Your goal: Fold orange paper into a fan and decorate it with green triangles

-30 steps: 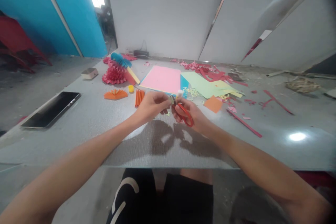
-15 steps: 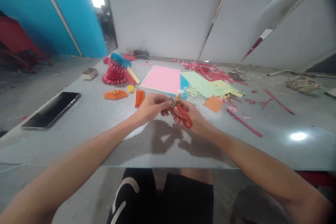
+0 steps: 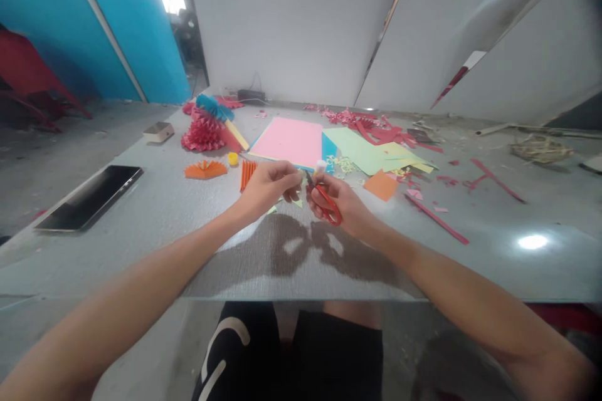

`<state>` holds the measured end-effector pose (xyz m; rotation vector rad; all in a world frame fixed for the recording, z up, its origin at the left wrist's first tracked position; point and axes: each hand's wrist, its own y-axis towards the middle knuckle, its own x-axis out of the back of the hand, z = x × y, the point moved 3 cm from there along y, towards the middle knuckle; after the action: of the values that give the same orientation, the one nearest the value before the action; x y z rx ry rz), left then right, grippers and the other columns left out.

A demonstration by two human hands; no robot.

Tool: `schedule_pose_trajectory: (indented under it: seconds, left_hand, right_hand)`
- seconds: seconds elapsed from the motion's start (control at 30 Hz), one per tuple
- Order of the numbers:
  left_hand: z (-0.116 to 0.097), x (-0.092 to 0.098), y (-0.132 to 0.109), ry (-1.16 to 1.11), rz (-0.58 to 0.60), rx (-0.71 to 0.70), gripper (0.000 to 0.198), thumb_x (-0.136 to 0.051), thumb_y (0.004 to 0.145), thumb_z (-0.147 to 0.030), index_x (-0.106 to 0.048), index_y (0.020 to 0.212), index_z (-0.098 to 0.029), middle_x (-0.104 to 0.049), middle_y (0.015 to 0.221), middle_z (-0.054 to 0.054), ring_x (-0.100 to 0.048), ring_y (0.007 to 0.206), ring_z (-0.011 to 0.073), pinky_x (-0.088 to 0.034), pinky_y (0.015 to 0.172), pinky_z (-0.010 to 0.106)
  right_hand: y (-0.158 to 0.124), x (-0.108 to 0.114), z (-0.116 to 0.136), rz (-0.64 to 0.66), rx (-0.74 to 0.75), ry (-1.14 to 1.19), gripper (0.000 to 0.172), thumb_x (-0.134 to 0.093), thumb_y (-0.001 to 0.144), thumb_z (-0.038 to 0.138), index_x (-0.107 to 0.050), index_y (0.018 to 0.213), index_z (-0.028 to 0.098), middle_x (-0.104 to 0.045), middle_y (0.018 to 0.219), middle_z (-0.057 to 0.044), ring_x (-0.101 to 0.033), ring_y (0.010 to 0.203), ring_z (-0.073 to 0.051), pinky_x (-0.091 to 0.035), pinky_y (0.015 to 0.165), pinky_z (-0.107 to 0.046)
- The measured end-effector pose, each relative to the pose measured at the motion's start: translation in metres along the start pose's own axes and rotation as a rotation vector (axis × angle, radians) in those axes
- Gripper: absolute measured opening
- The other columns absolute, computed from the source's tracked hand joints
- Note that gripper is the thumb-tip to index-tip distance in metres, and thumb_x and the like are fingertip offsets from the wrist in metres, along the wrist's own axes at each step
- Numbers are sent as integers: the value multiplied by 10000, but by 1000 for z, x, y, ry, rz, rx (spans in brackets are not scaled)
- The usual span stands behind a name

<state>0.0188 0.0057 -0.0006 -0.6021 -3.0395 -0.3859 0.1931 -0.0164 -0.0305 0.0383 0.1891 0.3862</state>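
My right hand point(image 3: 339, 199) is closed around scissors point(image 3: 331, 208) with red-orange handles, their short blades pointing up and left. Pinched between the fingertips of my left hand point(image 3: 269, 189) is a small piece of pale green paper point(image 3: 302, 174), mostly hidden by the fingers. The blades are a short way right of it. Pale green paper scraps point(image 3: 297, 203) show just under the left fingers. Behind the scissors stands a white-capped bottle or tube point(image 3: 320, 166); its lower part is hidden. A pleated orange paper point(image 3: 247, 174) lies partly behind my left hand.
Pink sheets point(image 3: 289, 143) and light green sheets point(image 3: 357, 149) lie at the back. An orange fan point(image 3: 205, 169), a yellow cap point(image 3: 232, 159), red ruffled paper point(image 3: 203, 131) and a phone point(image 3: 89, 198) are left. Red strips point(image 3: 437, 219) and an orange square point(image 3: 380, 185) are right.
My left hand has drawn slightly left, opening a gap from the scissors' blades. Green scraps now show beneath the left fingers. The right hand has barely moved.
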Motion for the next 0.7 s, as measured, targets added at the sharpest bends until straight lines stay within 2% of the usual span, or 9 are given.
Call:
schedule_pose_trajectory:
  seconds: [0.27, 0.5, 0.7]
  left_hand:
    - [-2, 1, 1, 32, -47, -54, 180, -647, 861, -264, -613, 714, -166, -634, 635, 8, -648, 561, 118, -510, 549, 245]
    - [-7, 0, -1, 264, -60, -101, 133, -634, 844, -225, -638, 729, -160, -641, 625, 15, -634, 593, 124, -493, 567, 239]
    - [-6, 0, -2, 251, -51, -102, 146, -629, 861, -238, -642, 741, -156, -638, 639, 20, -638, 604, 127, -496, 573, 243]
  right_hand:
    - [2, 6, -5, 58, -10, 5, 455, -865, 816, 501, -522, 955, 236, -633, 756, 37, -529, 532, -86, -405, 489, -225]
    - [0, 3, 1, 89, 0, -39, 473, -851, 819, 544, -529, 957, 227, -619, 730, 43, -539, 533, -85, -402, 486, -219]
    - [-1, 0, 7, 83, 0, -76, 484, -859, 803, 546, -515, 922, 226, -608, 697, 49, -516, 508, -80, -384, 464, -218]
